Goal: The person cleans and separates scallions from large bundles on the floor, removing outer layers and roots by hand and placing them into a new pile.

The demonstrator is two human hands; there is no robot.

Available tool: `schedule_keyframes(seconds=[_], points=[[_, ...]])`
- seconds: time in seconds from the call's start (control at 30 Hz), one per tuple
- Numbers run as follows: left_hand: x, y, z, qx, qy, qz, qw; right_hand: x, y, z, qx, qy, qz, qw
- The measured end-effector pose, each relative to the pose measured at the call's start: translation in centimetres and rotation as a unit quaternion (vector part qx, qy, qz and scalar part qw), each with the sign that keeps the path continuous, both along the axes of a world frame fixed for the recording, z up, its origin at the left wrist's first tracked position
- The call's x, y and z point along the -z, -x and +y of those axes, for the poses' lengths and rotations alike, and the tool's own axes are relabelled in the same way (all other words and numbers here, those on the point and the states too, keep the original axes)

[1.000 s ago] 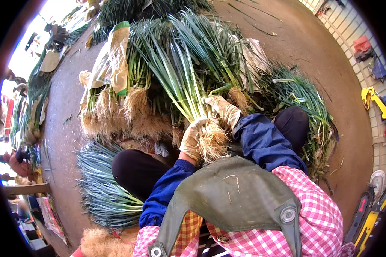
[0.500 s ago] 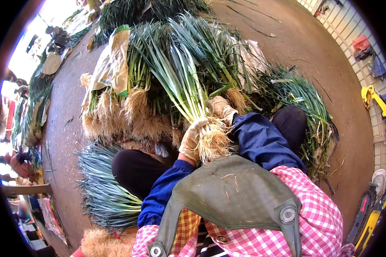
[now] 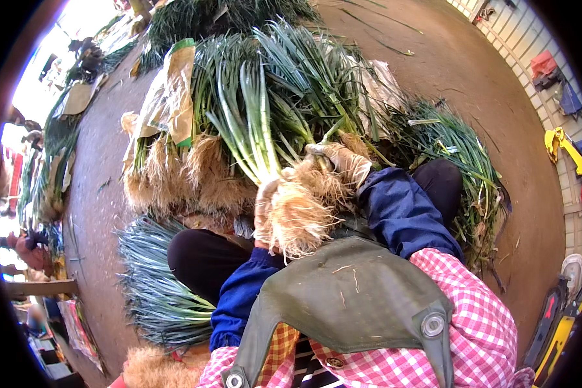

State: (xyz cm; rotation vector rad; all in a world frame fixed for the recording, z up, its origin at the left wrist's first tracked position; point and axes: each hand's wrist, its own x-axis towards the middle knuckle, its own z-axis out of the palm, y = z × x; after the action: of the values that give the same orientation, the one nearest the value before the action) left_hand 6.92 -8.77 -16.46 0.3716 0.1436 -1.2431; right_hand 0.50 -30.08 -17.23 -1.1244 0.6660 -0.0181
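My left hand (image 3: 262, 208), in a pale work glove, is closed round a bunch of green onions (image 3: 255, 139) just above the roots. Its leaves point away from me, and its shaggy, straw-coloured roots (image 3: 299, 216) hang toward my apron. My right hand (image 3: 346, 161), also gloved, is curled over the stalk bases of other green onions (image 3: 297, 123) just to the right. Its fingertips are partly hidden among stalks and roots. Ahead of both hands lies a heap of green onions (image 3: 330, 74), roots toward me.
A tan sack (image 3: 174, 87) lies on the heap's left side. Stacked green onions (image 3: 161, 284) fan out by my left knee, and a looser pile (image 3: 462, 155) lies beyond my right knee. Yellow-and-black tools (image 3: 556, 343) are at the far right, near a tiled wall (image 3: 524, 52).
My left hand has shifted left and slightly nearer with its bunch, whose roots now face me more. My right hand has drawn apart from it, slightly to the right, over other stalks.
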Motion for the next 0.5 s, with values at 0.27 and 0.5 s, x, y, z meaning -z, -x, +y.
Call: schedule_keyframes(seconds=[0.27, 0.5], points=[[1.3, 1.8, -1.4, 0.021, -0.023, 0.011, 0.999, -0.6, -2.7, 2.6, 0.004, 0.004, 0.099, 0.995], [1.1, 1.8, -2.1, 0.024, -0.027, 0.008, 0.999, 2.8, -5.2, -1.3, 0.028, 0.272, 0.067, 0.96]])
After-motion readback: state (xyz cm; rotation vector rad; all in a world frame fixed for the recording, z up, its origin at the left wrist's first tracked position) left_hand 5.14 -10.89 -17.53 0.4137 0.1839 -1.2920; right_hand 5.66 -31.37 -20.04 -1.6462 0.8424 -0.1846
